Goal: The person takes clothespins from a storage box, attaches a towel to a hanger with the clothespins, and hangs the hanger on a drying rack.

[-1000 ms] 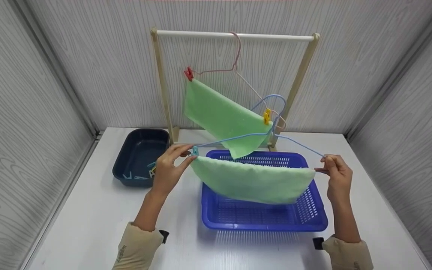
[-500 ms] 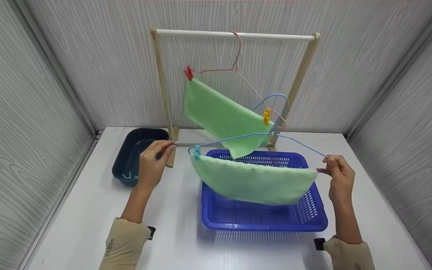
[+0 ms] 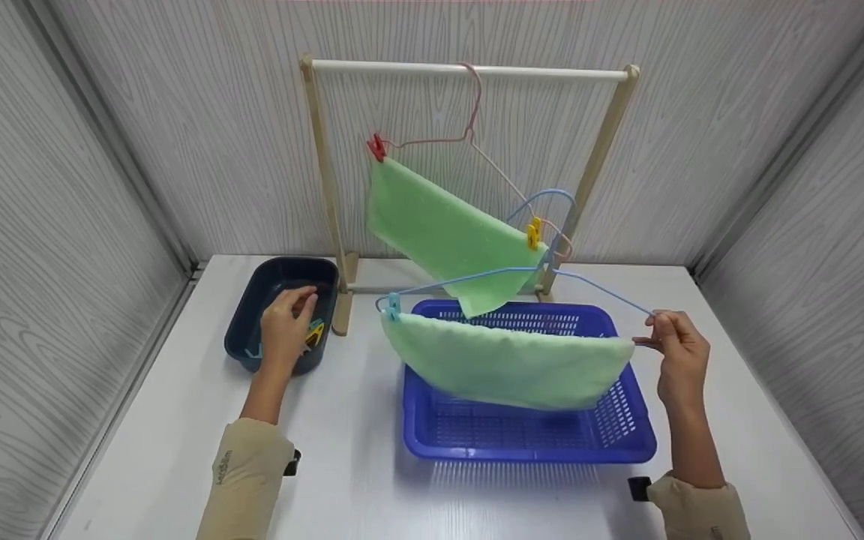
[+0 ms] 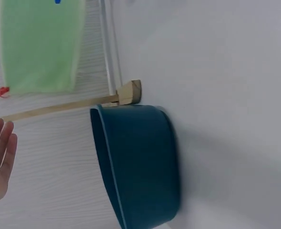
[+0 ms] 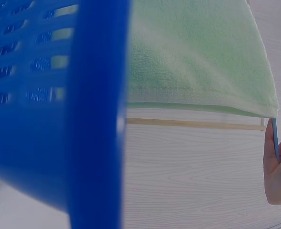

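My right hand (image 3: 681,358) grips the right end of a blue wire hanger (image 3: 469,279). A pale green towel (image 3: 507,364) hangs folded over the hanger's lower bar, above a blue basket (image 3: 529,454). Near the hanger's left end, a light-blue clothespin (image 3: 394,304) clips the towel. My left hand (image 3: 286,326) hovers over a dark teal tub (image 3: 241,315), its fingers loosely bent with nothing seen between them. In the tub lie several clothespins, among them a yellow one (image 3: 315,334). The left wrist view shows the tub's outer wall (image 4: 143,162) and my fingers raised beside it.
Behind stands a rack with a white rod (image 3: 394,67) and wooden legs (image 3: 604,150). From the rod hangs a pink hanger (image 3: 475,105), tilted, with another green towel (image 3: 439,217) held by a red clothespin (image 3: 377,147) and a yellow clothespin (image 3: 534,233).
My left hand has let go of the light-blue clothespin and moved left to the tub. The clothespin stays on the towel. My right hand and the hanger have barely moved.
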A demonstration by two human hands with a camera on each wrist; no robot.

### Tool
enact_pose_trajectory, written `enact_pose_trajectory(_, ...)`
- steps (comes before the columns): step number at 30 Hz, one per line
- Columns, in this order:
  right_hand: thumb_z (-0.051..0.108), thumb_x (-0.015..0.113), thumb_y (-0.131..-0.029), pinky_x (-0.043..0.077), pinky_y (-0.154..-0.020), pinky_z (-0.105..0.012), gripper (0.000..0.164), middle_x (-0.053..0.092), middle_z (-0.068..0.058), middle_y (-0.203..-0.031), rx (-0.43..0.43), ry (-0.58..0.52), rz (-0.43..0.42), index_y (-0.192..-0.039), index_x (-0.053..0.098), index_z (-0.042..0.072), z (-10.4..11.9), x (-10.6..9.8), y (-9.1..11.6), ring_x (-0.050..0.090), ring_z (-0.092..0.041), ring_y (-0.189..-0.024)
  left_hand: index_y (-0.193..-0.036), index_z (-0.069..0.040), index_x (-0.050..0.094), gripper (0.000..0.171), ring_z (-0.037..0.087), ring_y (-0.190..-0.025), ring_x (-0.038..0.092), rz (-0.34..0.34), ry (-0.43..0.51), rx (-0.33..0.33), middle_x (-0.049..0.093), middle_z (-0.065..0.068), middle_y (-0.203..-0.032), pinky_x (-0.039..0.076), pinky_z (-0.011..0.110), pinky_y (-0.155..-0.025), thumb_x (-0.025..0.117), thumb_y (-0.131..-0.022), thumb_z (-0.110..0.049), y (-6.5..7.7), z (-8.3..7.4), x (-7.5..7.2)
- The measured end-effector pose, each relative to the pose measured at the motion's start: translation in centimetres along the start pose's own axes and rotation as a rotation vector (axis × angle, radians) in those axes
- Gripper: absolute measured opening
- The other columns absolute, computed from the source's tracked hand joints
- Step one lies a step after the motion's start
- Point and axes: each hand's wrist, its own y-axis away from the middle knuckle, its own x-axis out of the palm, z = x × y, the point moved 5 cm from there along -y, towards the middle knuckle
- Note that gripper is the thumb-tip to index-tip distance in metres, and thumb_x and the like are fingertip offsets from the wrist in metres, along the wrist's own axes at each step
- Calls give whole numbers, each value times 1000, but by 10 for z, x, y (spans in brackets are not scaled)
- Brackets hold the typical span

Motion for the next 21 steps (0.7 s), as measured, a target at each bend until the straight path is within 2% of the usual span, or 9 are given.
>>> enact_pose_trajectory(5,0,49,-94,53,-60,-25,18,52,-7,-76,-10,3,6,-86,59,-12,0,-2,0,45,-14,-66,-102,4,65,18,27,-81,56,96,-135,-209,62,16,-91,45,40,-72,61,-88,-6,6,39,4)
enact_pose_trajectory(9,-2,47,-94,53,-60,-25,18,52,-6,-75,-10,-6,5,-86,57,-15,-1,-3,1,45,-14,-65,-104,6,63,19,32,-89,57,209,-224,-311,61,21,-96,45,44,-78,58,-89,-4,14,62,9)
enact_pose_trajectory(15,-1,48,-94,53,-59,-25,20,50,-6,-73,-7,0,-6,-85,55,-18,-2,-3,1,43,-14,-64,-107,8,61,21,36,-98,55,332,-307,-394,59,24,-103,44,46,-83,57,-89,-1,22,83,15)
enact_pose_trajectory(21,0,48,-94,53,-59,-25,22,50,-7,-73,-5,10,-6,-87,51,-21,-3,-3,0,44,-15,-65,-110,8,59,24,37,-99,55,421,-356,-434,59,25,-105,43,48,-83,59,-88,-2,27,93,22)
